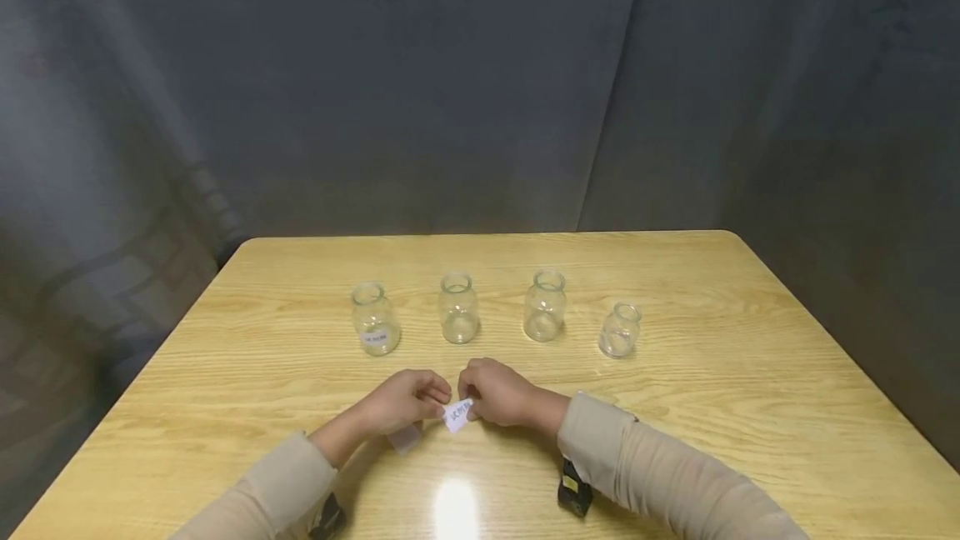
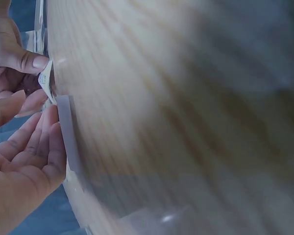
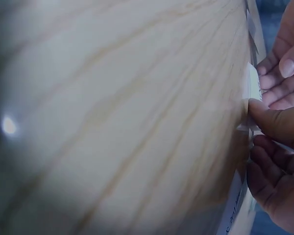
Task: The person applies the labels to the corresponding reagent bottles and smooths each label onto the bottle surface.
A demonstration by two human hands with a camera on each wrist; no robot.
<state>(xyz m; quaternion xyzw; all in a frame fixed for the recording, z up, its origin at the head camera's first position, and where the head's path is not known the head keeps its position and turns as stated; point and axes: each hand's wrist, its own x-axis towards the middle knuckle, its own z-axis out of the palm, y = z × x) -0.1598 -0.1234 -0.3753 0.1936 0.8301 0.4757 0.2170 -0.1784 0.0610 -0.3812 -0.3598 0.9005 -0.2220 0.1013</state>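
Note:
A small white paper label (image 1: 457, 415) with dark writing sits between the thumb and fingers of my right hand (image 1: 498, 392), which pinches its right edge. My left hand (image 1: 401, 402) is just left of the label, fingers loosely bent; in the right wrist view this left hand (image 3: 284, 68) appears slightly apart from the label. A second pale slip (image 1: 406, 437) lies on the table under the left hand, also visible as a strip (image 2: 68, 132) in the left wrist view. Another slip with writing (image 3: 230, 205) lies near the right hand.
Beyond the hands stand several open glass jars in a row: one with a white label (image 1: 375, 319) at left, two clear ones (image 1: 459, 311) (image 1: 545, 308), and a smaller one (image 1: 620, 332) at right. They are on a wooden table (image 1: 675, 273) before a dark curtain (image 1: 375, 90).

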